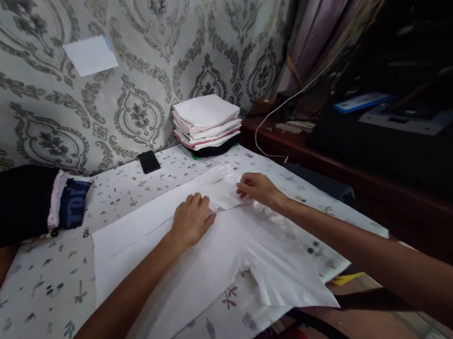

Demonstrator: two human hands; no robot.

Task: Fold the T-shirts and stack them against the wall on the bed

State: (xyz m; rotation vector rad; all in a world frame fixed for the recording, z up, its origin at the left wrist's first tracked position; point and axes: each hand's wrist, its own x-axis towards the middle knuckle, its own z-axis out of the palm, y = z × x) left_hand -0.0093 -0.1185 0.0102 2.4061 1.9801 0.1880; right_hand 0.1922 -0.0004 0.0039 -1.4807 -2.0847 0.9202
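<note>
A white shirt (219, 247) lies spread over the patterned table cover, its short sleeve bunched towards the near edge. My left hand (190, 220) rests palm down on the cloth, thumb apart from the bent fingers, whose tips are partly hidden. To its right, my right hand (258, 188) is closed in a pinch at the wrinkled upper part of the shirt, near the neckline or a sleeve; which one I cannot tell. Loose folds of fabric lie between the two hands.
Folded clothes (208, 119) are stacked by the wall. A black phone (149, 162) lies left of them. Dark garments (12, 207) lie at the far left. On the right, a white cable (261, 132) hangs over a dark wooden cabinet (334, 173) edge.
</note>
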